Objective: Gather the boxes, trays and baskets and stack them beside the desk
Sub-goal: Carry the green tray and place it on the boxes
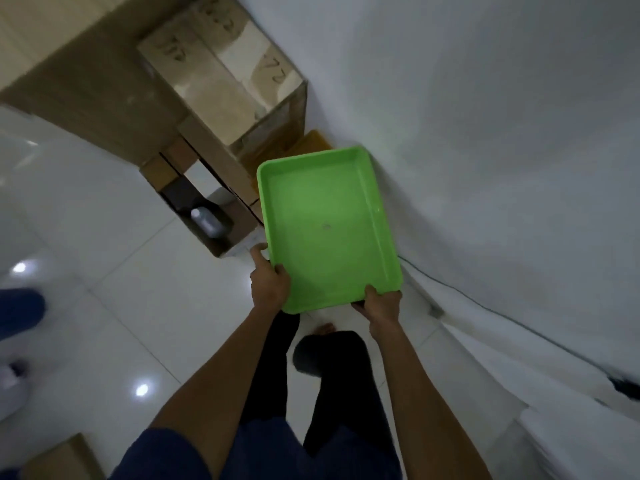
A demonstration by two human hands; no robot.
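Note:
I hold an empty green tray [329,226] out in front of me above the white floor, next to the wall. My left hand [268,282] grips its near left corner, thumb over the rim. My right hand [381,308] grips its near right corner from below. Beyond the tray stands a tall stack of cardboard boxes [221,88] against the side of the wooden desk [79,71]. An open cardboard box [221,233] lies on the floor with a bottle [207,223] inside. A yellow-orange object [311,143] shows behind the tray's far edge.
The white wall [485,133] runs along the right, with a dark cable [467,292] along its base. Another person's blue leg and white shoe [17,341] are at the left edge. A cardboard piece [59,459] lies at the bottom left. My own legs are below the tray.

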